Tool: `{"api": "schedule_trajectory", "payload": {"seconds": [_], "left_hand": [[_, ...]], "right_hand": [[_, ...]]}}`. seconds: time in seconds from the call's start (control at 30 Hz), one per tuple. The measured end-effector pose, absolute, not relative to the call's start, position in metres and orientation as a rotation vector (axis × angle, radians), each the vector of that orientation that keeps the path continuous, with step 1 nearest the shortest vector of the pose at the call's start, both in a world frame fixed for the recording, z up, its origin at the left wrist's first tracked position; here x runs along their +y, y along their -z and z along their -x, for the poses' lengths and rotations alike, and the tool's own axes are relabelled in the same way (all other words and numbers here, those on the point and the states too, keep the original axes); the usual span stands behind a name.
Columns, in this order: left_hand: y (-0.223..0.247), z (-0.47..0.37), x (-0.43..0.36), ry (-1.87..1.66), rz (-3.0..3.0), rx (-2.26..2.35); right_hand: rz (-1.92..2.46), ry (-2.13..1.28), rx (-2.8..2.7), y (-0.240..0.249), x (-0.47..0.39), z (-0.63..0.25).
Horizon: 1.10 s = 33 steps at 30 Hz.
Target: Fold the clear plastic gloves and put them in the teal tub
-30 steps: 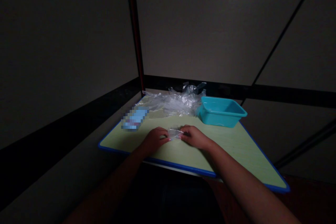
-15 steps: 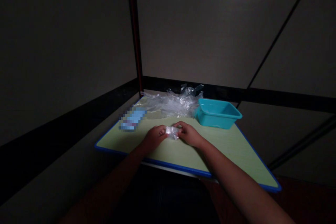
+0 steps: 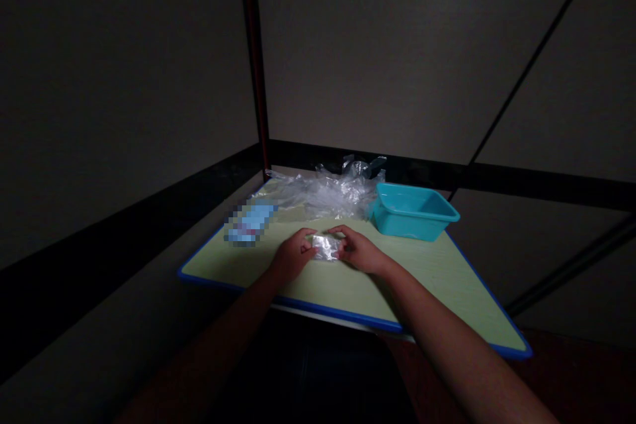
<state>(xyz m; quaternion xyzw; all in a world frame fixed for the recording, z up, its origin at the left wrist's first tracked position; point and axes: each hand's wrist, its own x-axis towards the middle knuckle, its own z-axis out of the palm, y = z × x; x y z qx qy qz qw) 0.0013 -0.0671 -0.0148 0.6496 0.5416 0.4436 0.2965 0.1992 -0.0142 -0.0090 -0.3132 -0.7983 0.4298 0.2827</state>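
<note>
Between my hands is a small folded piece of clear plastic (image 3: 326, 247), shiny and roughly rectangular, just above or on the tabletop; I cannot tell which. My left hand (image 3: 294, 255) grips its left edge, thumb at the near side and index finger stretched along the far side. At the right edge my right hand (image 3: 360, 252) holds it the same way, its index finger arched over the far corner. Beyond both hands spreads a loose heap of crumpled clear plastic bags (image 3: 330, 195).
A turquoise plastic basin (image 3: 412, 222) stands at the back right of the yellow-green table (image 3: 338, 295), which has a blue rim. On the left lies a pale blue, pixelated flat object (image 3: 253, 222). Walls (image 3: 368, 59) close in behind and at the left.
The plastic between my hands has gone from bunched and crumpled to flatter and more rectangular. My index fingers have stretched out along its far side.
</note>
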Motion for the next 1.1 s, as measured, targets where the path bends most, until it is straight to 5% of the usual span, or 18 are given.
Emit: {"api": "schedule_trajectory", "payload": {"seconds": [0.6, 1.1], "left_hand": [[0.016, 0.001, -0.066, -1.208, -1.656, 1.387], [0.019, 0.0, -0.066, -1.192, -1.72, 1.474]], "right_hand": [[0.917, -1.24, -2.104, 0.005, -0.019, -0.202], [1.208, -0.538, -2.33, 0.011, -0.018, -0.193]]}}
